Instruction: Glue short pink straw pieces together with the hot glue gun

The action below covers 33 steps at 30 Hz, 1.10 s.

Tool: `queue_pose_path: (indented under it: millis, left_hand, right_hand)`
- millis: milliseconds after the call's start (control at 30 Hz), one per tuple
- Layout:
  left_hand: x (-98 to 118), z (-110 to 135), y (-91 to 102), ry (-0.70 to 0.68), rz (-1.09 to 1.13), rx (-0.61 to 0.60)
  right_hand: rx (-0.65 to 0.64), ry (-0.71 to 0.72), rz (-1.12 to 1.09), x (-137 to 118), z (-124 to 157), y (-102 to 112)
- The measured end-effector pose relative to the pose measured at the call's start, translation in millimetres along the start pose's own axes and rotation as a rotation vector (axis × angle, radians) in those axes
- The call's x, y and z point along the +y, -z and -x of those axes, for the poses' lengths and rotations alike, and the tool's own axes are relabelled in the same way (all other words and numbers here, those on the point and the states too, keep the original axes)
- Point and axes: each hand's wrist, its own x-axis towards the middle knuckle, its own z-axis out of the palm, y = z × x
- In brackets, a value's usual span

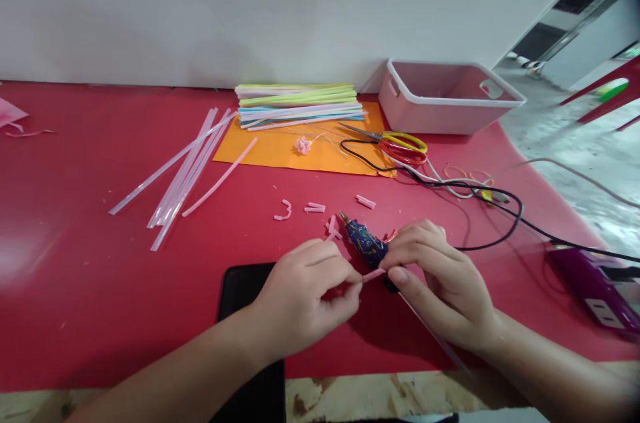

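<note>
My left hand (305, 293) and my right hand (440, 276) meet over the red table (100, 256), both pinching one short pink straw piece (374, 274) between their fingertips. A blue glitter-covered glue gun (367, 244) lies just behind the fingers, nozzle pointing up-left, with a glue stick trailing toward me under the right hand. Several cut pink straw bits (315, 208) lie scattered on the table beyond the hands.
A black phone (240, 289) lies under my left forearm. Long clear straws (185, 169), an orange sheet (280, 146) with a tiny pink flower (303, 145), stacked coloured straws (300, 105), scissors (400, 144), a white bin (445, 96), black cables (500, 209) and a purple power strip (595, 286) surround the spot.
</note>
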Motion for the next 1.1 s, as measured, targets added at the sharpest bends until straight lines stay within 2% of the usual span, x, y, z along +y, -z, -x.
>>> queue_pose_path:
  millis: [300, 467, 667, 733, 800, 933, 1000, 1100]
  left_hand:
    - [-0.8, 1.6, -3.3, -0.06, -0.134, 0.048]
    - [-0.1, 1.2, -2.6, -0.007, -0.083, 0.042]
    - [0.9, 2.4, -0.8, 0.021, 0.011, 0.04]
    - [2.4, 1.1, 1.6, 0.079, 0.082, 0.03]
    - [3.8, -1.3, 4.6, 0.196, 0.178, 0.003]
    - [5.4, -5.9, 7.8, 0.426, 0.42, -0.147]
    - [6.0, -7.2, 7.7, 0.487, 0.505, -0.212]
    - [6.5, -7.9, 6.6, 0.52, 0.554, -0.23]
  right_hand:
    - [-0.027, -0.009, 0.088, -0.8, 0.3, -5.6]
    - [0.038, 0.018, 0.144, 1.9, 1.3, -7.9]
    - [0.053, 0.06, 0.157, 0.7, -0.9, -6.1]
    - [0.069, 0.073, 0.154, 0.0, -1.5, -5.0]
    - [0.099, 0.09, 0.156, -0.6, -1.7, -4.0]
    - [0.136, 0.177, 0.185, -1.7, -1.7, -0.7]
    - [0.129, 0.241, 0.215, -2.4, -1.7, 1.7]
    - [0.117, 0.291, 0.264, -3.4, -2.0, 4.7]
